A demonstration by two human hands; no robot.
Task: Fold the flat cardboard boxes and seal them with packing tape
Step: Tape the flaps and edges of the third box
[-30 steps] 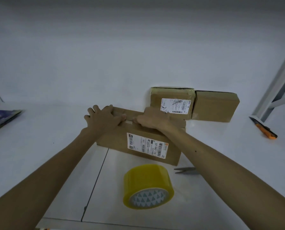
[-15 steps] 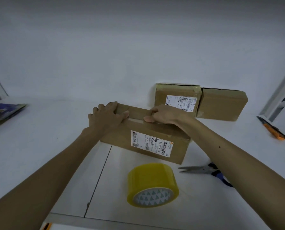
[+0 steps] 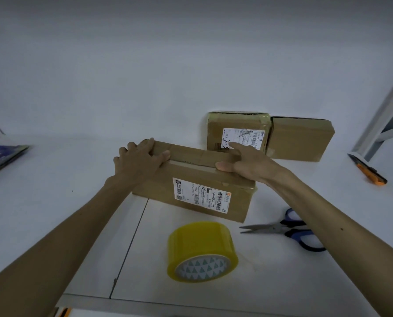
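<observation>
A closed cardboard box [image 3: 192, 161] with a white shipping label on its near face lies on the white table [image 3: 53, 184]. A strip of tape runs along its top seam. My left hand [image 3: 138, 163] grips the box's left end, with the fingers over the far edge and the thumb on the seam. My right hand [image 3: 248, 165] lies flat on the right part of the top with its fingers apart and its thumb pressed on the taped seam. In front of the box a yellow roll of packing tape [image 3: 201, 248] rests on its side.
Blue-handled scissors [image 3: 282, 229] lie to the right of the tape roll, partly under my right forearm. Two taped boxes [image 3: 236, 124] [image 3: 300, 140] stand against the back wall. An orange utility knife [image 3: 369, 171] lies at far right by a metal post. Flat dark sheets [image 3: 1, 156] sit at far left.
My right hand has slid to the right along the top seam, away from my left hand. The left hand has stayed on the box's left end. The scissors have come into full view.
</observation>
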